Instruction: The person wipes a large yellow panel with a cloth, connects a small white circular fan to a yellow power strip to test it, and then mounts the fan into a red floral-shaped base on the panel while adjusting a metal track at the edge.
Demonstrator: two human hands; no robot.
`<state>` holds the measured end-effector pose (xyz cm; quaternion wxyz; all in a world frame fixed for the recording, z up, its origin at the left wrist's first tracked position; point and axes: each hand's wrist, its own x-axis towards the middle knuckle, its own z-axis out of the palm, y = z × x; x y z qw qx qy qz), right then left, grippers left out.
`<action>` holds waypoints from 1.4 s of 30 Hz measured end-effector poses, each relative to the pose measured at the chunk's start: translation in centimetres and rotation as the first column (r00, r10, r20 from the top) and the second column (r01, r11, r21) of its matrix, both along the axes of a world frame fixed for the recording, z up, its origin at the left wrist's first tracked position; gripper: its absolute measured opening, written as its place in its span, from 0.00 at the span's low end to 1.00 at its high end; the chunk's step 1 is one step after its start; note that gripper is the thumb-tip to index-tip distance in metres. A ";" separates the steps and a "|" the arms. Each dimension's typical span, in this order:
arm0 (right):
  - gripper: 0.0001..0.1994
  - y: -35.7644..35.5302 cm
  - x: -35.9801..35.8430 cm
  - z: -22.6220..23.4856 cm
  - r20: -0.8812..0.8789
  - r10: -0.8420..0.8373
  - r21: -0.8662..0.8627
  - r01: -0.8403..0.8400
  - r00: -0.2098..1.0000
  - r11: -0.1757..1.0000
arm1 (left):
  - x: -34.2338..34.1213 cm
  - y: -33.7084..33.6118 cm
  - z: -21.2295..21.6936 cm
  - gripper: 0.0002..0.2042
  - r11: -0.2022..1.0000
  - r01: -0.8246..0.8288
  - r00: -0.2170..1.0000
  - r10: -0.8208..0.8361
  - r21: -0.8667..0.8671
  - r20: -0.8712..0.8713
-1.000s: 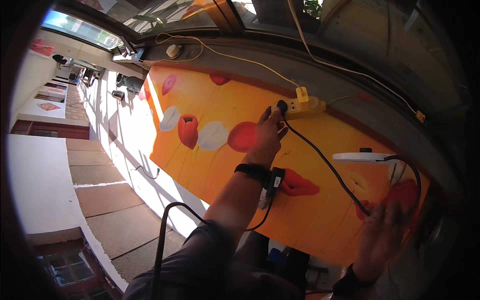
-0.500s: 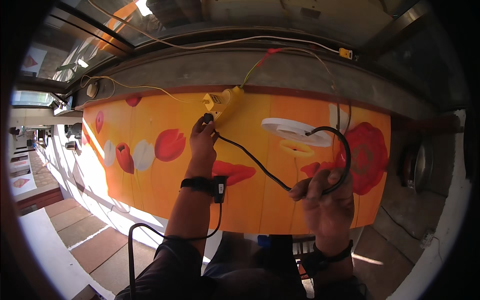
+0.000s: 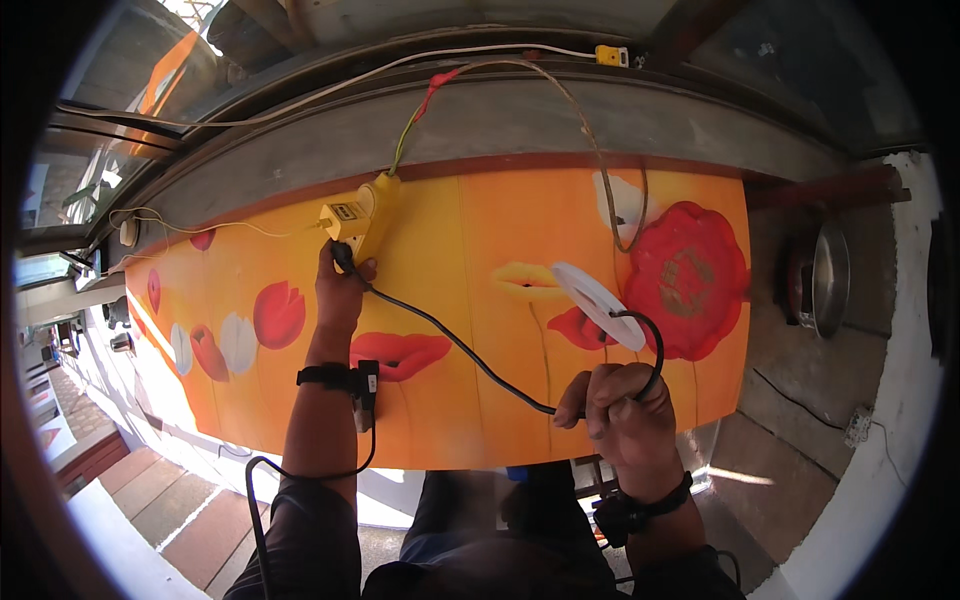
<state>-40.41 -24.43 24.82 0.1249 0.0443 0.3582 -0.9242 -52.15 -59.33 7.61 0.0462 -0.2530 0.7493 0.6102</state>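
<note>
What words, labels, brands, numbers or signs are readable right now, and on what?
None are clear enough to quote.
Yellow adapter block: dark label, print too small to read.
Black box at the left wrist: pale label, too small.
Red flower shape: gold-brown marking, too blurred to tell whether it's writing.

The white disc has tipped steeper and come closer to my right fingers, straighter a second ago, now curled around the black cord.
</note>
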 end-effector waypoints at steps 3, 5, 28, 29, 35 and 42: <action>0.13 1.5 -0.1 -0.5 -0.031 -0.053 0.245 0.059 0.998 0.968 | 0.2 0.4 1.1 0.26 0.998 0.009 1.000 -0.008 0.056 -0.018; 0.19 1.2 -0.9 -0.2 0.042 -0.233 0.420 0.194 0.972 0.887 | -0.1 0.3 1.4 0.27 0.996 0.038 0.999 -0.034 0.086 -0.041; 0.09 7.6 -11.2 0.1 0.090 -0.427 0.700 0.248 0.900 0.670 | -4.7 3.6 5.1 0.26 0.955 0.265 0.955 -0.240 0.132 -0.174; 0.08 7.6 -11.8 1.4 0.099 -0.381 0.785 0.163 0.919 0.598 | -4.8 3.9 5.2 0.26 0.953 0.272 0.953 -0.248 0.134 -0.174; 0.10 10.9 -11.7 1.4 0.049 -0.530 0.707 0.345 0.846 0.617 | -5.8 6.4 6.7 0.31 0.935 0.350 0.930 -0.342 0.047 -0.133; 0.17 15.5 -12.0 0.3 -0.023 -0.546 0.744 0.379 0.837 0.550 | -7.7 9.5 8.1 0.30 0.898 0.431 0.879 -0.440 -0.090 -0.181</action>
